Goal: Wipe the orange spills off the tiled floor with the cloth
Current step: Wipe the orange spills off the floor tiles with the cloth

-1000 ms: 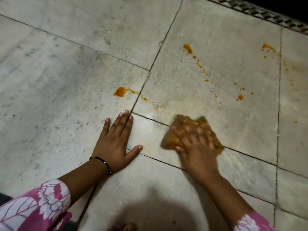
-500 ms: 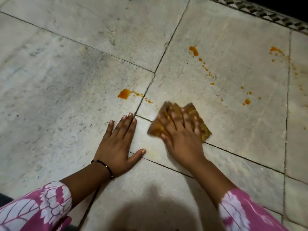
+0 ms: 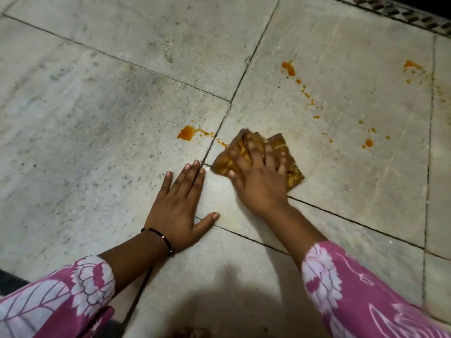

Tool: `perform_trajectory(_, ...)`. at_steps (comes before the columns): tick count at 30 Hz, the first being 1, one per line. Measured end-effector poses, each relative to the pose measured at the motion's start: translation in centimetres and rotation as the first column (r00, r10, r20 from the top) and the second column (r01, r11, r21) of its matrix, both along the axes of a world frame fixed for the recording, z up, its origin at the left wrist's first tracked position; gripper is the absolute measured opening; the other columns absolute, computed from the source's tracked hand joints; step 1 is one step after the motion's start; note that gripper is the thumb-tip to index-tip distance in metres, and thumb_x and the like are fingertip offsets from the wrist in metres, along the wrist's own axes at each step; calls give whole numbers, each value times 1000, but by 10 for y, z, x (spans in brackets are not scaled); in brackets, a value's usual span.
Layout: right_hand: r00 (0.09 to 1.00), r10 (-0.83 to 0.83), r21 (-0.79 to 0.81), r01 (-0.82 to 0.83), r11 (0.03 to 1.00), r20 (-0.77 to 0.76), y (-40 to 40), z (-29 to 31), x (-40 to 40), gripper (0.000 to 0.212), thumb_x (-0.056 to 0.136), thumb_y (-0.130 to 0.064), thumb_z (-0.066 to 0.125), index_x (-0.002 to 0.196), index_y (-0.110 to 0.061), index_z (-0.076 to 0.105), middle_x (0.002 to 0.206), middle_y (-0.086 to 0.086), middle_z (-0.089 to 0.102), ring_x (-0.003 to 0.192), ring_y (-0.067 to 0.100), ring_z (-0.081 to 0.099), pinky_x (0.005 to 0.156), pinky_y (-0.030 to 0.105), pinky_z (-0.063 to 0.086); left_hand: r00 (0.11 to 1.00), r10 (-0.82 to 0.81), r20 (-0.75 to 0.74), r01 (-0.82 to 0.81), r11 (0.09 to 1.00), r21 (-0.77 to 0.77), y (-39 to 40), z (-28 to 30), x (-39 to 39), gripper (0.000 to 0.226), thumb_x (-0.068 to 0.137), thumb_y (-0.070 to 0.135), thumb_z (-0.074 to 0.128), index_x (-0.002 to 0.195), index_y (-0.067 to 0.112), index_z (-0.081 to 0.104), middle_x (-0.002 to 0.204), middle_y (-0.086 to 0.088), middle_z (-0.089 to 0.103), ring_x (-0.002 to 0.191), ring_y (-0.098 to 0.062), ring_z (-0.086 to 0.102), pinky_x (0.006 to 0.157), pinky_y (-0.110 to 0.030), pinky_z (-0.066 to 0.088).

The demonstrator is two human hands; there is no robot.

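Nearest us, our two pink floral sleeves (image 3: 61, 296) come in from the bottom corners, with a dark shadow on the floor between them. Our left hand (image 3: 179, 211) lies flat on the tiled floor (image 3: 85, 147), palm down, fingers straight and close together, thumb spread out toward the right; it holds nothing. A thin black bracelet (image 3: 159, 237) circles that wrist.

Just right of the left fingertips and a little farther out, our right hand (image 3: 258, 176) presses down on the orange-stained cloth (image 3: 280, 150). The fingers are spread over the top of it and look slightly bent, the thumb at its near left edge. We count one cloth, bunched and folded, showing past the fingertips on the far side and past the little finger on the right. It lies just right of the dark grout line, near where the tile joints meet.

Left of the cloth and beyond the left fingertips lies the nearest orange spill (image 3: 186, 132), a blob with a thin trail of drops running right across the grout almost to the cloth's far left corner. Farther out, to the right of the right hand, we count three more groups: a drop cluster (image 3: 368, 142), a blob with a dotted trail (image 3: 289, 68), and a faint splash (image 3: 411, 64) near the far right grout line. A patterned border (image 3: 415, 15) runs along the far right edge.
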State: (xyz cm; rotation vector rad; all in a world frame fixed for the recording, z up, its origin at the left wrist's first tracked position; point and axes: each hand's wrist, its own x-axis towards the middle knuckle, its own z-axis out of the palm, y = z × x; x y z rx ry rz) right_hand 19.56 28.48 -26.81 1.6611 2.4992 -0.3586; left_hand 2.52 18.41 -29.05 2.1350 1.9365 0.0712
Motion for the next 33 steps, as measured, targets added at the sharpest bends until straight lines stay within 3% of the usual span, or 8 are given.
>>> perform_trajectory(3, 998, 70, 47, -69, 996, -11, -41, -3, 40, 54, 90, -55, 28, 143, -49, 23, 158, -4, 17, 143, 32, 16, 110, 57, 14, 1000, -6, -1, 6, 1000, 0, 0, -1, -1, 86, 88, 66, 24, 151, 10, 8, 160, -6, 2, 147, -18, -1, 118, -45, 1)
perform_trajectory(6, 996, -76, 23, 75, 997, 53, -52, -1, 93, 55, 89, -57, 25, 143, -46, 27, 155, 1, 28, 138, 34, 27, 108, 57, 21, 1000, 1, 7, -1, 1000, 0, 0, -2, -1, 87, 88, 67, 24, 152, 10, 7, 160, -6, 1, 147, -17, -3, 118, -45, 0)
perform_trajectory(12, 925, -377, -48, 379, 924, 53, 23, 3, 76, 54, 95, -56, 26, 146, -50, 10, 160, -2, -1, 144, 34, 1, 114, 57, 1, 1000, 4, -3, -4, 1000, -5, 0, -2, -1, 87, 88, 68, 22, 152, 11, 5, 160, -5, -2, 147, -17, -4, 118, -44, -1)
perform_trajectory(16, 988, -154, -12, 154, 988, 6, 5, -3, 25, 52, 96, -54, 28, 146, -50, 13, 160, -2, 2, 145, 33, -1, 112, 55, -3, 1000, 1, -9, -1, 1000, -4, 1, -1, -1, 88, 87, 68, 20, 152, 10, 6, 160, -6, 0, 147, -17, -3, 118, -44, 0)
perform_trajectory(20, 1000, 29, 42, -29, 999, -7, -64, -3, 64, 53, 92, -58, 25, 144, -49, 23, 158, -3, 19, 143, 30, 16, 111, 52, 10, 1000, -4, 4, 4, 1000, 2, 0, -1, -2, 88, 87, 68, 21, 151, 9, 8, 160, -7, 3, 146, -18, -1, 118, -44, 1)
perform_trajectory(24, 977, -196, 14, 195, 981, 80, -86, 3, 150, 59, 89, -65, 17, 145, -47, 23, 156, 1, 25, 138, 34, 25, 111, 55, 19, 1000, 0, 5, 0, 1000, 7, 0, -2, -1, 88, 87, 68, 21, 151, 9, 8, 160, -6, 1, 146, -17, -3, 118, -44, 0)
perform_trajectory(29, 845, -532, 14, 532, 846, 55, -20, -3, 145, 61, 87, -64, 15, 146, -49, 8, 160, 0, 5, 143, 34, 7, 113, 57, 7, 1000, -1, 4, 1, 1000, 4, 0, -1, 0, 88, 88, 67, 24, 151, 9, 9, 159, -6, 2, 146, -17, -1, 118, -44, -1)
perform_trajectory(33, 881, -466, 32, 465, 885, 82, -41, -4, 102, 64, 87, -61, 11, 148, -44, 1, 160, 4, 3, 144, 35, 3, 113, 57, -1, 999, 2, 38, -3, 1000, 21, -1, -1, -1, 87, 88, 67, 22, 151, 10, 7, 160, -5, 0, 146, -15, -4, 118, -41, -3)
